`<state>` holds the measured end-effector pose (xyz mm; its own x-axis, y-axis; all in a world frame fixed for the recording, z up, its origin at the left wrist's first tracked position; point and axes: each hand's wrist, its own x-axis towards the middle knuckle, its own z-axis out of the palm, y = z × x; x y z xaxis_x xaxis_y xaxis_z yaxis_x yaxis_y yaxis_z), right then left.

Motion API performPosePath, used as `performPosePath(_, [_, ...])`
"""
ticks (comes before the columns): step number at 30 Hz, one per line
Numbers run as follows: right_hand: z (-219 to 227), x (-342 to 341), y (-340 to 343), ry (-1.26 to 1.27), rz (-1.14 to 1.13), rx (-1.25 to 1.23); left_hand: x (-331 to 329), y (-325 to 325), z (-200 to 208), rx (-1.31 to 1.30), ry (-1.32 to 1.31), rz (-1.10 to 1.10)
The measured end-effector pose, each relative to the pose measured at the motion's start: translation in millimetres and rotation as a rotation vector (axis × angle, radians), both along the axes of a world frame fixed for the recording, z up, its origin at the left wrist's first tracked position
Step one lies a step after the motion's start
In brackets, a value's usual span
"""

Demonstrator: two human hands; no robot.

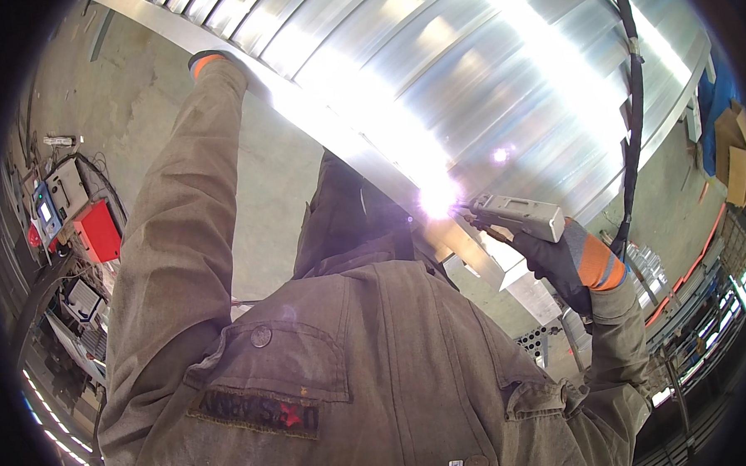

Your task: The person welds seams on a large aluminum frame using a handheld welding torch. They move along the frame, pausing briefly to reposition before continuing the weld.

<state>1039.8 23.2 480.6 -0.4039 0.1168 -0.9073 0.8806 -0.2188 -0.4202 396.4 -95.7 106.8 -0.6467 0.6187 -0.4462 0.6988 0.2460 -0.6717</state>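
Observation:
A large shiny metal panel (541, 84), ribbed with parallel slats, fills the upper right, bordered by a flat metal edge strip (370, 171). My right hand (555, 267), in a dark glove with an orange cuff, is wrapped round a grey welding torch (518, 214). The torch's tip points left at the strip, where a white-violet weld glare (438, 198) washes out the joint. My left arm reaches far forward, and my gloved left hand (209, 58) is at the strip's far-left part. Its fingers are hidden, so its grip cannot be told.
A thick black cable (635, 97) runs down past the panel toward my right wrist. To the left on the concrete floor are a red box (98, 231) and a machine with a lit screen (46, 211). A cardboard box (732, 155) and metal stock lie at the right.

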Motion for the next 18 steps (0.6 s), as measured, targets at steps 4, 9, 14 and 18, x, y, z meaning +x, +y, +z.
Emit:
performPosePath(4, [-1,5,1,-0.008,-0.008,-0.013,-3,0,1,-0.02,0.0,0.002])
performPosePath(9, [-5,13,2,0.077,0.088,0.008,-8,-3,-8,0.032,-0.004,0.019])
performPosePath(14, [-3,16,1,0.013,-0.006,-0.033,-19,-5,-24,0.06,-0.011,0.067])
performPosePath(18, [-1,18,0,-0.002,-0.016,-0.037,-29,2,-45,-0.079,-0.001,0.076])
